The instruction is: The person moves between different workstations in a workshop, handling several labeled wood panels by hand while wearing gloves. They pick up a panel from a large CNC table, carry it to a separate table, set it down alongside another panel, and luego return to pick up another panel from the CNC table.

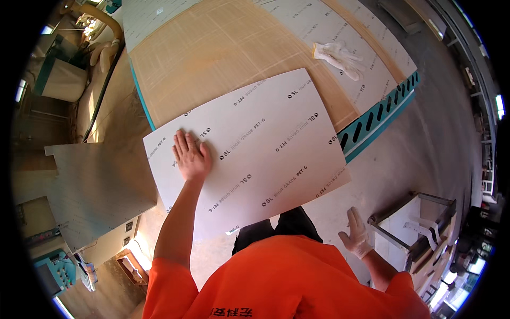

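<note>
A large white panel (281, 154), its film printed with dark lettering, sticks out from the near edge of the worktable toward my body. My left hand (191, 157) is bare and lies flat on the panel's left part, fingers stretched out. Off the panel's right near corner, my right hand (356, 234) hangs in the air in a white glove. Its fingers are extended, and it holds nothing. A second white glove (340, 58) lies on the table toward the far right.
The worktable has a tan dusty bed (212, 58) and a teal slotted edge (377, 117). A grey cabinet (101, 191) stands at the left, with a teal control box (56, 271) near it. A metal-framed cart (414, 228) is at my right. A hose (109, 24) hangs at the far left.
</note>
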### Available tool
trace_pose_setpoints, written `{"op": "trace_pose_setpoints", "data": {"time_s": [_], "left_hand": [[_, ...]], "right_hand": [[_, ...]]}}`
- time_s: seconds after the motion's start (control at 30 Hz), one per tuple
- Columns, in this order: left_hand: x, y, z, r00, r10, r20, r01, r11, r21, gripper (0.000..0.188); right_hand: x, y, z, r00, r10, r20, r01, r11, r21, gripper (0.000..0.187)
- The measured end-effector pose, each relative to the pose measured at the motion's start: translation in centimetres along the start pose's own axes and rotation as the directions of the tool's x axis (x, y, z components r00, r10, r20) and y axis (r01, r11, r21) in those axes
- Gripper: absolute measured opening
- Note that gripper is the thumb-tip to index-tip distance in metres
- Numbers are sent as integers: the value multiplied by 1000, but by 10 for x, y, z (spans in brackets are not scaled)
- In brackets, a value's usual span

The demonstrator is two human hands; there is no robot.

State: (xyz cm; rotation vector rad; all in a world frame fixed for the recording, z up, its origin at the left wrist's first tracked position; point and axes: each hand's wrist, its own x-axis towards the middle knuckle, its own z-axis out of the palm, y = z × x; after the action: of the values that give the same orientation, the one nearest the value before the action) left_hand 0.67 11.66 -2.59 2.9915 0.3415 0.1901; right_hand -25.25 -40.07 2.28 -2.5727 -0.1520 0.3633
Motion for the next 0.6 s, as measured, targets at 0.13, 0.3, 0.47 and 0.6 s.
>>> {"op": "trace_pose_setpoints", "data": {"time_s": [0.13, 0.3, 0.47, 0.6], "left_hand": [[-106, 113, -34, 776, 549, 309, -551, 830, -90, 81], [-196, 145, -43, 146, 975, 167, -661, 222, -716, 64], [-101, 155, -30, 592, 806, 27, -709, 537, -457, 65], [-87, 168, 1, 677, 734, 45, -649, 626, -432, 69]], "right_hand": [[18, -8, 28, 917, 253, -309, -195, 959, 207, 76], [85, -52, -8, 923, -67, -380, 46, 997, -63, 76], [123, -100, -16, 958, -138, -251, 52, 945, -322, 83], [139, -108, 6, 952, -257, -169, 141, 852, -504, 85]]}}
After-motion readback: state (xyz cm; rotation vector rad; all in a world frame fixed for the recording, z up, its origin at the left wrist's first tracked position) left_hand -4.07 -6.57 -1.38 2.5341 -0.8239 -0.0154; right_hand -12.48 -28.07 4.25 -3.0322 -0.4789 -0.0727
